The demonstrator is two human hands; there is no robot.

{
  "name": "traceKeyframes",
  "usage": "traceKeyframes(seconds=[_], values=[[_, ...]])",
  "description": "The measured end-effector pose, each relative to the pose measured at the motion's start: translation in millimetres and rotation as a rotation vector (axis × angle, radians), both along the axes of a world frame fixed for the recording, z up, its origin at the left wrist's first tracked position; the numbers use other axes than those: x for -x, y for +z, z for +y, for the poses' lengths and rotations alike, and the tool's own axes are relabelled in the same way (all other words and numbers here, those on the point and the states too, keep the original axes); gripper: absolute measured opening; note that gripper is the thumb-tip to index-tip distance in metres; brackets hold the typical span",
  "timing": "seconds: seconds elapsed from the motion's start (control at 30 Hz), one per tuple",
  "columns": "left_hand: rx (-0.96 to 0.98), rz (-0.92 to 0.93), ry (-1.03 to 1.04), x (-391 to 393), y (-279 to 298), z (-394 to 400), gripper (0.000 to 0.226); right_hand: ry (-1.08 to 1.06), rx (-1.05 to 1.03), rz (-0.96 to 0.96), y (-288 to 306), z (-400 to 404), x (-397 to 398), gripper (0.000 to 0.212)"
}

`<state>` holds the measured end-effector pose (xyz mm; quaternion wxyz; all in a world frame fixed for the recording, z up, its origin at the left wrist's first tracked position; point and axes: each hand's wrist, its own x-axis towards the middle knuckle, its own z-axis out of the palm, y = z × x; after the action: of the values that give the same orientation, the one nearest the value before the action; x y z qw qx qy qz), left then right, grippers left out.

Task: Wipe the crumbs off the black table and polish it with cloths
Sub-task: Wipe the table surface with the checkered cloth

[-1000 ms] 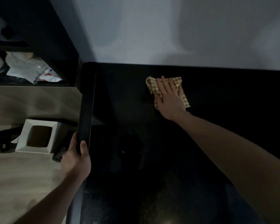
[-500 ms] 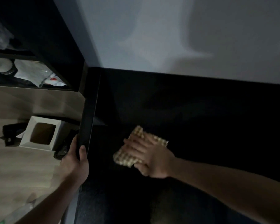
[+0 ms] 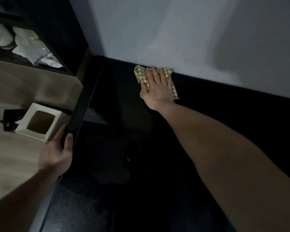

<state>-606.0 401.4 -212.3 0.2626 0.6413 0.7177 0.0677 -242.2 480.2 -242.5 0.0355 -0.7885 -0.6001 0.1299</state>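
Wiping step in hand, judged from cloth position. Right hand (image 3: 157, 86) lies flat, fingers straight and spread, pressing a yellow-green checked cloth (image 3: 141, 76) onto the black table (image 3: 157, 164); not gripping it, just palm and fingers on top. Cloth sits at the far edge of the table, touching or just short of the grey wall (image 3: 174, 30), cannot tell which; cloth corners stick out on both sides of the fingers. Right forearm stretched out across the tabletop. Left hand (image 3: 57, 153) grips the table's left edge (image 3: 81, 111), thumb on top, fingers curled under out of sight, likely bracing. A couple of pale specks (image 3: 128, 159) show on the near-centre tabletop, probably crumbs, too small to be sure; faint smudgy patch near them. Lighting dim, surface mostly unreadable. Off the table to the left: white square bin (image 3: 38, 122) on a wooden floor (image 3: 12, 156), dark shelf (image 3: 40, 39) with pale bags beyond. Only one cloth in view. Progress: somewhere mid-wipe, polishing not judged begun. Next move calls for keeping flat, even pressure and drawing the cloth from the wall edge toward the near side, covering the specks, steering debris to one edge instead of scattering it; reach is long, so the cloth may bunch or slip under the palm.
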Motion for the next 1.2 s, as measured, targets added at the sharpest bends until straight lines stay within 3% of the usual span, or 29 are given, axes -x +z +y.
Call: traceKeyframes(seconds=[0.13, 0.27, 0.37, 0.53, 0.67, 0.8, 0.93, 1.07, 1.2], values=[[-0.015, -0.018, -0.014, 0, 2, -1, 0.065, -0.030, 0.015, 0.035, 2, -1, 3, 0.069], [-0.047, 0.016, -0.024, -1, 0, -3, 0.056, 0.078, 0.009, 0.007, 2, -69, 11, 0.069], [-0.116, 0.001, -0.069, 3, -8, -4, 0.061, 0.255, -0.038, -0.016, 7, -161, 36, 0.070], [-0.231, 0.076, -0.096, -3, -18, -13, 0.058, 0.666, 0.072, 0.108, 11, -332, 77, 0.075], [-0.279, -0.046, -0.336, -50, 2, -52, 0.062, 0.757, 0.118, 0.128, 8, -351, 66, 0.075], [-0.185, -0.117, -0.522, -100, 2, -100, 0.061, 0.605, 0.073, 0.007, 4, -294, 24, 0.072], [-0.073, -0.026, -0.594, -125, -2, -125, 0.076, 0.301, 0.049, -0.122, 6, -217, -53, 0.070], [0.019, 0.125, -0.659, -130, -2, -130, 0.106, -0.071, 0.127, -0.041, 11, -160, -111, 0.068], [0.068, 0.220, -0.702, -132, 1, -128, 0.129, -0.277, 0.138, 0.044, 11, -133, -92, 0.070]])
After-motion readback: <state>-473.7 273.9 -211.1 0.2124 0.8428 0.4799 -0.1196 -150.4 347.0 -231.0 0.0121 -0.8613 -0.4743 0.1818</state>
